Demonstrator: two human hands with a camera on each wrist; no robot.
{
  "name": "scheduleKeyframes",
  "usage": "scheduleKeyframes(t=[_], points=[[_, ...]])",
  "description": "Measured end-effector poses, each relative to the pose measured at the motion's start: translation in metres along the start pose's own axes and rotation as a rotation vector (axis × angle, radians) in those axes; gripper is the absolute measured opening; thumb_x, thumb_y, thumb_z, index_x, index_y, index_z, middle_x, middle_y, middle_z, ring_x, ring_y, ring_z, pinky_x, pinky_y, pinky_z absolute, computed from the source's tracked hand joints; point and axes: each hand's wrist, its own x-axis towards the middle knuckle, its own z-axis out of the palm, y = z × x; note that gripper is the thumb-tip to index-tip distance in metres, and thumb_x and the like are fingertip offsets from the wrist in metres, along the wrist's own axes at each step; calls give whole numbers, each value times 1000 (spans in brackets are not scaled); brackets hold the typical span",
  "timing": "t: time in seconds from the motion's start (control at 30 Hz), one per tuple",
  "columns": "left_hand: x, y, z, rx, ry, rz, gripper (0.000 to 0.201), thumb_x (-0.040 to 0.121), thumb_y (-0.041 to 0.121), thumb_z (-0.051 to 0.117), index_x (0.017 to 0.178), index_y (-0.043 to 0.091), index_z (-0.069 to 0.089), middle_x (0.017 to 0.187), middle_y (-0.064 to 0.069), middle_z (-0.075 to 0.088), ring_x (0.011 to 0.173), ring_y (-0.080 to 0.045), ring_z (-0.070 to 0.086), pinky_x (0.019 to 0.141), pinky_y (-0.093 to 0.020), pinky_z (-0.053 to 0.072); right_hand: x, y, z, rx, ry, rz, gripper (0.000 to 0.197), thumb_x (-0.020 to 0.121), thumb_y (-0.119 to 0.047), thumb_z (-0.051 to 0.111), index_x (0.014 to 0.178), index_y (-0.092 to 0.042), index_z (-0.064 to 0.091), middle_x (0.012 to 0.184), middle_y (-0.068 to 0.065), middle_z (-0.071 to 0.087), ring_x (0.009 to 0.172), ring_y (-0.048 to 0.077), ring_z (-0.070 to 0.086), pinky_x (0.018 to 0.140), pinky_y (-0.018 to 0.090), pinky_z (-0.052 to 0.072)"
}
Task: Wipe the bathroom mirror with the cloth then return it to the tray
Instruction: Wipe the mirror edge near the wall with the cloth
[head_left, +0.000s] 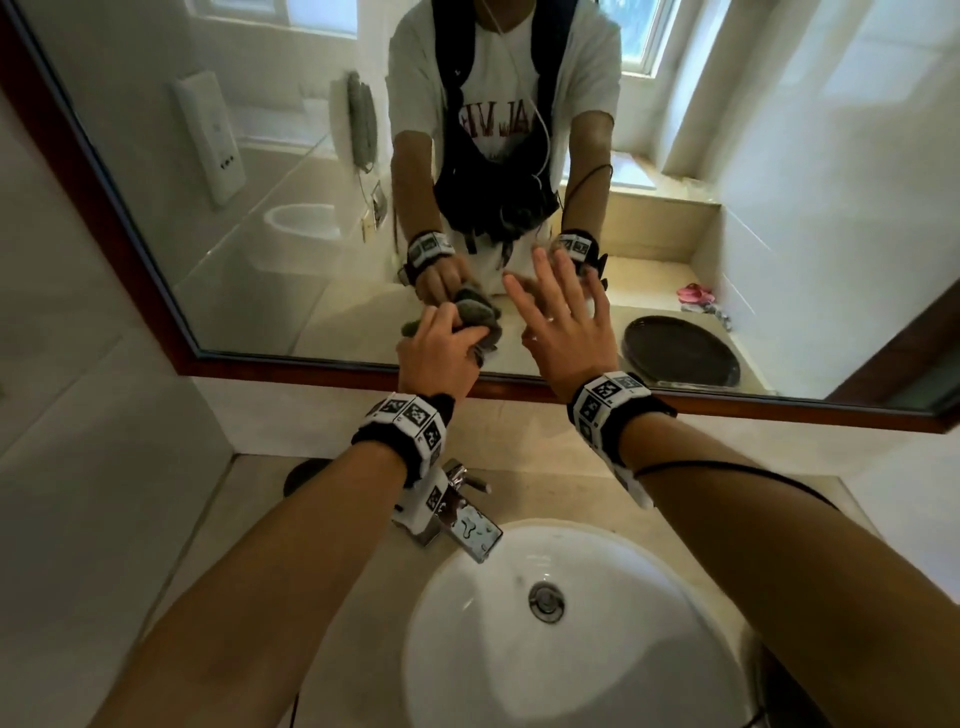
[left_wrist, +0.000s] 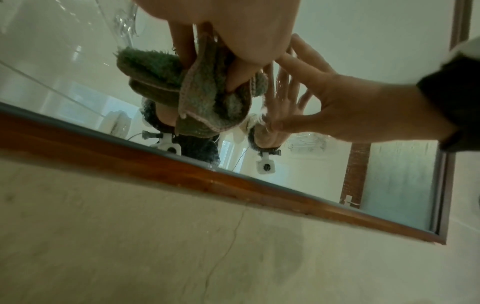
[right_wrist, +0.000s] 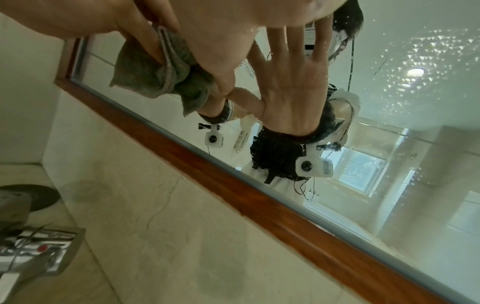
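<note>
A wood-framed bathroom mirror (head_left: 260, 208) hangs above the counter. My left hand (head_left: 441, 351) grips a bunched grey-green cloth (head_left: 485, 340) and holds it against the glass just above the lower frame (head_left: 311, 366). The left wrist view shows the fingers curled into the cloth (left_wrist: 207, 96). It also shows in the right wrist view, cloth (right_wrist: 145, 67). My right hand (head_left: 566, 322) is open beside it, fingers spread, fingertips on the glass, holding nothing; the left wrist view shows this right hand (left_wrist: 345, 102) too. A dark round tray (head_left: 680, 353) appears as a reflection at the mirror's lower right.
Below my arms are a white basin (head_left: 571, 675) and a chrome tap (head_left: 457, 514) on a beige counter (head_left: 249, 509). A dark round thing (head_left: 306, 473) lies left of the tap, partly behind my left forearm. Water droplets speckle the glass (right_wrist: 415, 51).
</note>
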Motion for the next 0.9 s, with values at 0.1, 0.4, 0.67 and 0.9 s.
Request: scheduleKeyframes(t=[0.1, 0.4, 0.67, 0.9], points=[[-13, 3, 13, 11, -79, -10, 17, 78, 15, 66, 90, 19, 77, 88, -12, 58, 89, -36, 56, 55, -46, 52, -4, 6, 1, 2, -21, -10, 97, 81, -14, 68, 155, -31, 8, 164, 9, 5, 150, 29, 4, 115, 59, 18], [-37, 20, 57, -14, -99, -190, 11, 77, 11, 74, 86, 14, 78, 91, -15, 59, 94, -38, 58, 55, -45, 52, -45, 42, 9, 19, -126, -40, 88, 77, -5, 51, 154, -28, 14, 163, 11, 5, 150, 32, 5, 114, 63, 15], [-37, 69, 85, 0, -126, -174, 19, 73, 5, 73, 88, 15, 78, 91, -13, 59, 96, -37, 57, 60, -43, 54, -92, 78, 13, 96, -363, 52, 103, 78, -5, 66, 154, -32, 3, 162, 7, -14, 149, 30, -10, 114, 62, 4], [-34, 121, 116, -23, -172, -201, 22, 77, 5, 71, 94, 19, 78, 98, -12, 60, 103, -35, 53, 67, -43, 52, -135, 126, 27, 54, -381, 157, 106, 75, -10, 70, 154, -32, 3, 163, 7, -10, 150, 31, -6, 112, 64, 8]])
